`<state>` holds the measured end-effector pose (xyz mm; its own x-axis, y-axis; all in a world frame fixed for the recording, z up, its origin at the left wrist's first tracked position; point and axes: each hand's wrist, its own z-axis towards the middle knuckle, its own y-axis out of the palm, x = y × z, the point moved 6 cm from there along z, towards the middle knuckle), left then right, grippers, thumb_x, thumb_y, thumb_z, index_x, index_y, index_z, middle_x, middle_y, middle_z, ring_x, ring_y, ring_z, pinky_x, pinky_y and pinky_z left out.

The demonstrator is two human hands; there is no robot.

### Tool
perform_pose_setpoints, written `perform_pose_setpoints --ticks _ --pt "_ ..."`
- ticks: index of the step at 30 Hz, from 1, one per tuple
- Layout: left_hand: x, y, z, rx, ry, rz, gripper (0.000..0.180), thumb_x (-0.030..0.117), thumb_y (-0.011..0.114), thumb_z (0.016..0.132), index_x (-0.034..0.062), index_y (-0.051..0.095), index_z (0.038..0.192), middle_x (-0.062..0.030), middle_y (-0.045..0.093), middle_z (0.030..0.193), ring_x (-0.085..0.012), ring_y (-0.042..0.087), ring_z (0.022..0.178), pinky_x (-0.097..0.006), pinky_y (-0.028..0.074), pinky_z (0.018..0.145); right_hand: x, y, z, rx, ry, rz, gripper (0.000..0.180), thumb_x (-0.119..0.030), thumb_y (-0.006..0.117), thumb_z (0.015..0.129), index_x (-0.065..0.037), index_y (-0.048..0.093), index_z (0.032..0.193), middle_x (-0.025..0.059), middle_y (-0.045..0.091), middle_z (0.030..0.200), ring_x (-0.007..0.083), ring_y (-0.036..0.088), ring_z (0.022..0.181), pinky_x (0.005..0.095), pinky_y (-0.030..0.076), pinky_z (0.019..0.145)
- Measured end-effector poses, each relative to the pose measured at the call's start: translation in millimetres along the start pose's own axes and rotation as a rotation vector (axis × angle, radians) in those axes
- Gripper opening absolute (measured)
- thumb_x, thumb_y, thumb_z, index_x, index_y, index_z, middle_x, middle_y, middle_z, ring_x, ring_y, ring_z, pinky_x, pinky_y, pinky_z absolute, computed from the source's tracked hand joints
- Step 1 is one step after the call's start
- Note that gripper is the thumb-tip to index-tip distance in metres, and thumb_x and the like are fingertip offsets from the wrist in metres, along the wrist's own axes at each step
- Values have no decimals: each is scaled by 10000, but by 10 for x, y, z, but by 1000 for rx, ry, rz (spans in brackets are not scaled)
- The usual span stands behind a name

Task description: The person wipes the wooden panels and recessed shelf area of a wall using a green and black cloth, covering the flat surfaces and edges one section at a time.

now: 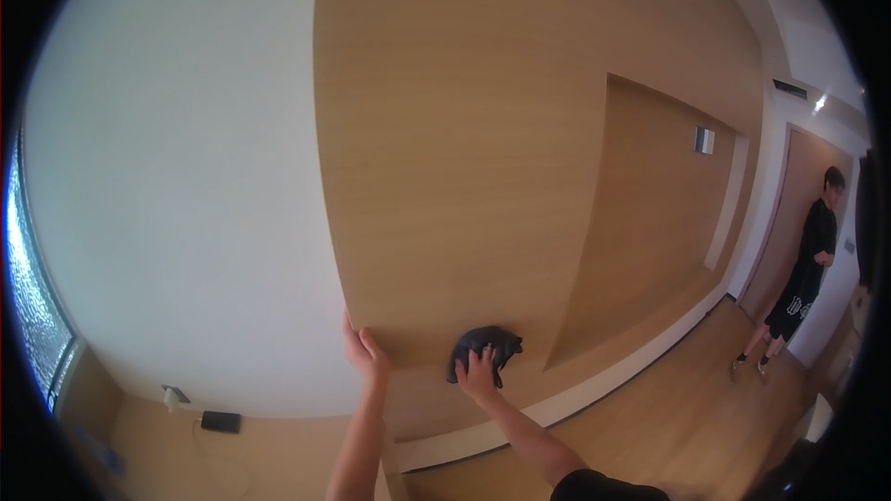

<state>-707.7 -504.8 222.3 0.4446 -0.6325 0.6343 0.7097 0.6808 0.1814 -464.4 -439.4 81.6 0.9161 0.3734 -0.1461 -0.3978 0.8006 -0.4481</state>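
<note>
White wall [176, 204] fills the left half; wood panel wall [464, 158] takes the centre and right, with a recessed section [650, 213] stepping in further right. Wood floor [677, 427] below, pale baseboard [594, 390] running along the panel's foot. Frosted window [28, 315] at far left edge. Another person [806, 269] in dark clothes stands well apart at right, near a door [789, 223]. Left hand [365, 351] grips the panel's lower left edge, fingers wrapped round the corner where it meets the white wall. Right hand [479, 373] presses a dark grey cloth [484, 345] flat against the panel low down, just right of the left hand, fingers spread on the bunched fabric. Small black box [221, 421] and white plug [173, 397] low on the white wall.
</note>
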Motion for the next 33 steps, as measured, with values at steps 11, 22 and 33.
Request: perform_pose_setpoints --ticks 11,22,33 --pt "90 -245 -11 163 77 231 467 321 381 1003 -11 456 1322 -199 650 1006 -343 636 877 -396 488 742 -617 -2640 4449 605 -298 -32 620 -408 506 886 -134 395 1431 229 389 1437 389 393 1290 574 260 1071" --pt "-236 -512 1 398 -46 298 489 324 338 1018 -76 518 1235 -237 609 1137 -369 583 1025 -417 454 887 -48 -1996 3470 494 -77 143 548 -291 513 907 -79 435 1406 245 339 1465 408 276 1386 582 237 1079" --pt "128 -210 20 361 -32 354 453 323 289 1017 -36 550 1108 -208 622 900 -350 595 805 -423 468 722 995 -271 476 -64 -41 414 447 -308 636 794 -12 579 1124 360 447 1259 536 443 1126 624 376 932"
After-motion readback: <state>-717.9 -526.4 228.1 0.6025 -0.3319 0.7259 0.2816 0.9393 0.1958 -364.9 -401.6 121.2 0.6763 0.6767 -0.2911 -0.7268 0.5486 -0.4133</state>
